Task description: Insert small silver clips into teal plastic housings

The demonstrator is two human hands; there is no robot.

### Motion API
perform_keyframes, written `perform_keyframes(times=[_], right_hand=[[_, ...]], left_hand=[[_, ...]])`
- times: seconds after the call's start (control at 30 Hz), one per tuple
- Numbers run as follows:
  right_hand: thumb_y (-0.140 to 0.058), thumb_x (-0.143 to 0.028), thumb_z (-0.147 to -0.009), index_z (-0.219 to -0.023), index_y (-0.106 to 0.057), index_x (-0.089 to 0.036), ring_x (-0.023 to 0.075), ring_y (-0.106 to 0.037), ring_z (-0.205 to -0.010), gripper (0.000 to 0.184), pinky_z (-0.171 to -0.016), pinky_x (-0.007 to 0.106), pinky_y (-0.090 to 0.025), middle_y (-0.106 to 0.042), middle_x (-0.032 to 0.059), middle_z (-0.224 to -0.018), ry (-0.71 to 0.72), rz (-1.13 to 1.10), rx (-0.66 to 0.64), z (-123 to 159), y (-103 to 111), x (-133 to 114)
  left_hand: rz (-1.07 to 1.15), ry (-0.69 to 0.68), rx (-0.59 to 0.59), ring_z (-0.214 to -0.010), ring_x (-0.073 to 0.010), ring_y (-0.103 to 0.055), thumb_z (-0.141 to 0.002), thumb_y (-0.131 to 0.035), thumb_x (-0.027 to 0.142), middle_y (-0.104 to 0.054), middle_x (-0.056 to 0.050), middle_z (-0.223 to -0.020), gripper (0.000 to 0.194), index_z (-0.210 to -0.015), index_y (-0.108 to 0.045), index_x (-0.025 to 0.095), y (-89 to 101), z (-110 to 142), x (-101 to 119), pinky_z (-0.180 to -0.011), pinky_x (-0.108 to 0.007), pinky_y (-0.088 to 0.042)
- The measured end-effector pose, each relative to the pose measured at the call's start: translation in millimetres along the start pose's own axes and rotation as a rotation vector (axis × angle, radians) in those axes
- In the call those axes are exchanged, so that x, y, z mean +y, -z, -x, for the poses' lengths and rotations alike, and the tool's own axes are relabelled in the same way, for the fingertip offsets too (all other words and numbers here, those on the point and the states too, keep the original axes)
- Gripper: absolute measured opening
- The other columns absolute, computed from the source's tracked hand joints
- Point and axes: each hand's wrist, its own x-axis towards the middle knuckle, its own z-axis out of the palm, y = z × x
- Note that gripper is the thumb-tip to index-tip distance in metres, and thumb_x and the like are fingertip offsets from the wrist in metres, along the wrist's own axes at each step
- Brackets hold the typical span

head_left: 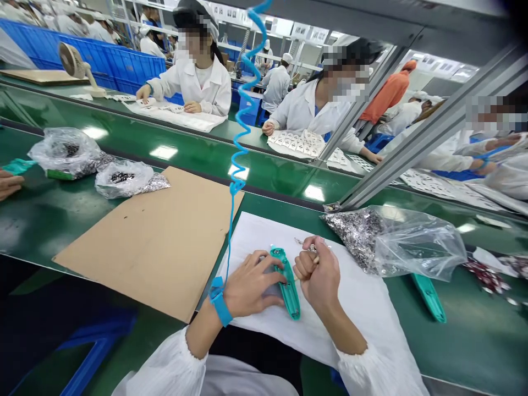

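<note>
A long turquoise plastic casing half (291,300) lies on the white cloth (251,234), its hollow side up with small parts inside. My left hand (253,283) is over its left side, fingertips on and inside the casing and the thumb low beside it. Just to the right, my right hand (322,275) is closed in a fist above the cloth. Small shiny metal pieces (312,248) show between its thumb and curled fingers. A blue wrist strap (220,302) with a coiled blue cord (243,99) is around my left wrist.
A clear bag of small metal parts (358,234) lies right of the cloth, near another turquoise casing piece (429,297). Brown cardboard (165,236) lies left, with two parts bags (124,179) behind it. A metal post (412,126) slants at right. Co-workers sit across the green line.
</note>
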Motion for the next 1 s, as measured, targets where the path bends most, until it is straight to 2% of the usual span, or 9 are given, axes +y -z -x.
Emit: perform_keyframes(times=[0.13, 0.3, 0.47, 0.67, 0.77, 0.87, 1.0], right_hand=[[-0.053, -0.05, -0.09, -0.07, -0.05, -0.023, 0.0058, -0.007, -0.037, 0.034, -0.033, 0.017, -0.018, -0.016, -0.0127, -0.041, 0.023, 0.017, -0.019, 2.5, -2.3, -14.2], [-0.052, -0.05, -0.09, -0.07, -0.05, -0.023, 0.0057, -0.008, -0.035, 0.034, -0.033, 0.016, -0.018, -0.017, -0.0125, -0.039, 0.002, 0.02, -0.029, 9.8, -6.6, -1.9], [-0.053, -0.05, -0.09, -0.07, -0.05, -0.023, 0.0055, -0.009, -0.035, 0.034, -0.032, 0.016, -0.018, -0.02, -0.0122, -0.038, -0.024, 0.002, -0.014, 12.3, -5.6, 10.8], [-0.053, -0.049, -0.09, -0.069, -0.05, -0.022, 0.0054, -0.008, -0.035, 0.034, -0.032, 0.016, -0.019, -0.019, -0.0124, -0.037, -0.012, -0.009, 0.016, 12.3, -6.1, 5.7], [-0.054, -0.049, -0.09, -0.069, -0.05, -0.022, 0.0051, -0.008, -0.034, 0.034, -0.032, 0.016, -0.019, -0.02, -0.0123, -0.037, -0.016, -0.009, 0.011, 13.4, -7.2, 8.1], [-0.054, -0.05, -0.09, -0.069, -0.05, -0.022, 0.005, -0.009, -0.033, 0.035, -0.032, 0.016, -0.019, -0.022, -0.0124, -0.036, -0.019, 0.008, 0.009, 15.2, -8.3, 14.5], [-0.054, -0.054, -0.089, -0.067, -0.051, -0.021, 0.0045, -0.009, -0.033, 0.039, -0.031, 0.016, -0.019, -0.021, -0.0126, -0.035, 0.01, 0.016, 0.016, 16.1, -8.9, 13.5]], left_hand=[[-0.04, 0.003, 0.008, -0.117, -0.0263, -0.045, -0.085, -0.065, 0.05, -0.059, -0.005, -0.117, 0.033, -0.111, -0.068, 0.029, -2.1, -1.2, 0.6, -0.099, -0.043, -0.043], [-0.109, 0.018, 0.021, -0.108, -0.025, -0.047, -0.09, -0.056, 0.051, -0.061, -0.005, -0.111, 0.03, -0.104, -0.07, 0.028, -6.7, -2.7, 2.2, -0.094, -0.04, -0.043], [-0.134, 0.039, -0.002, -0.107, -0.0254, -0.047, -0.088, -0.057, 0.053, -0.063, -0.004, -0.108, 0.033, -0.098, -0.071, 0.026, -6.2, -3.4, 4.2, -0.09, -0.04, -0.043], [-0.128, 0.054, 0.005, -0.107, -0.026, -0.048, -0.086, -0.06, 0.053, -0.064, -0.004, -0.108, 0.031, -0.097, -0.072, 0.026, -5.4, -3.6, 5.2, -0.09, -0.041, -0.044], [-0.141, 0.045, 0.045, -0.118, -0.0298, -0.044, -0.085, -0.063, 0.051, -0.062, -0.004, -0.116, 0.028, -0.094, -0.072, 0.026, -5.6, -3.4, 5.1, -0.099, -0.046, -0.041], [-0.154, 0.017, 0.079, -0.134, -0.0345, -0.033, -0.086, -0.064, 0.047, -0.058, -0.004, -0.126, 0.025, -0.094, -0.072, 0.025, -6.5, -3.2, 3.6, -0.106, -0.051, -0.037], [-0.141, -0.018, 0.078, -0.14, -0.035, -0.029, -0.088, -0.062, 0.046, -0.057, -0.005, -0.129, 0.025, -0.097, -0.072, 0.025, -7.6, -3.0, 0.9, -0.109, -0.052, -0.036]])
